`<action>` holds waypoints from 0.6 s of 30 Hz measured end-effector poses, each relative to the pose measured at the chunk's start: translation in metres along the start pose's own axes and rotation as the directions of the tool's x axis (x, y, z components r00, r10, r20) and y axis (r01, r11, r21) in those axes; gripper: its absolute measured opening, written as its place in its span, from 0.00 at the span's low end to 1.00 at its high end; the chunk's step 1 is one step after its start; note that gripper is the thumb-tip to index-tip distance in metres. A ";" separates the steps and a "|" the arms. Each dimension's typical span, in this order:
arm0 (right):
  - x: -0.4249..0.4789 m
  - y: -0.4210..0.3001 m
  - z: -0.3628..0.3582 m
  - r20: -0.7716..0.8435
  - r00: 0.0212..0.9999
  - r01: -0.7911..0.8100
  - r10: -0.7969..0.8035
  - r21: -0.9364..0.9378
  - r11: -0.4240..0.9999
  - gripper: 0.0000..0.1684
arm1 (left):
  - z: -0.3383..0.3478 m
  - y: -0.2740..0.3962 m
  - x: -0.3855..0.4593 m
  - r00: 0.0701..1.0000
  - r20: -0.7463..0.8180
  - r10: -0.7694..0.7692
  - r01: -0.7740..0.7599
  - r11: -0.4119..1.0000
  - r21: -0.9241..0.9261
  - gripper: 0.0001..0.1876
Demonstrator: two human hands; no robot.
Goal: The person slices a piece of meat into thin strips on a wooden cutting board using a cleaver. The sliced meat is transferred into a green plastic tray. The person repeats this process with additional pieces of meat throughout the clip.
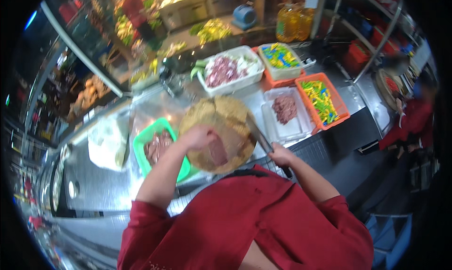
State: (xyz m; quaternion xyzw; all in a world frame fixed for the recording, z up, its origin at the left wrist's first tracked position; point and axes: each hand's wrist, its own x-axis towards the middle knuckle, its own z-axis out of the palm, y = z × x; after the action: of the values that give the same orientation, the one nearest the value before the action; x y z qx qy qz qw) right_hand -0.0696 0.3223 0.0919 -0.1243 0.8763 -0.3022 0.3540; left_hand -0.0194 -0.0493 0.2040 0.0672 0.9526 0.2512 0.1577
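Note:
On a round wooden chopping block (201, 109) lies a piece of raw meat (218, 152), its upper end held by the fingers of my left hand (198, 137). My right hand (281, 155) grips the handle of a large knife (258, 133), whose blade reaches up over the block's right edge. Left of the block, partly behind my left forearm, a green plastic basket (138, 153) holds more raw meat pieces (157, 146). To the right, a clear plastic tub (270, 127) contains a heap of cut meat (284, 108).
Behind the block stands a white tray (231, 88) of sliced meat. Orange baskets (342, 120) and a tub (282, 74) hold yellow, green and blue small items. A white plastic bag (107, 143) sits left on the metal counter (91, 183). A co-worker (411, 118) is at far right.

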 end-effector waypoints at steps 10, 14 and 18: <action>-0.014 0.005 0.008 -0.062 0.998 0.020 -0.008 0.195 0.981 0.13 | 0.125 -0.158 0.033 0.761 -0.407 -0.505 0.375 0.854 -0.359 0.28; -0.020 -0.035 0.003 -0.028 1.000 0.005 0.000 0.152 0.988 0.14 | 0.182 -0.149 -0.019 0.791 -0.538 -0.290 0.212 0.956 -0.202 0.22; 0.005 -0.084 0.012 -0.073 0.971 0.221 -0.228 -0.088 0.971 0.16 | 0.176 -0.114 -0.023 0.755 -0.654 -0.034 0.005 0.999 -0.046 0.20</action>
State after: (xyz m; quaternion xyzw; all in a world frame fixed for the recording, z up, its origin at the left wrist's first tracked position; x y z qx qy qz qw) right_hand -0.0643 0.2488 0.1345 -0.2242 0.8818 -0.3102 0.2758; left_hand 0.0553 -0.0726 0.0081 -0.0382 0.9430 0.2767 -0.1812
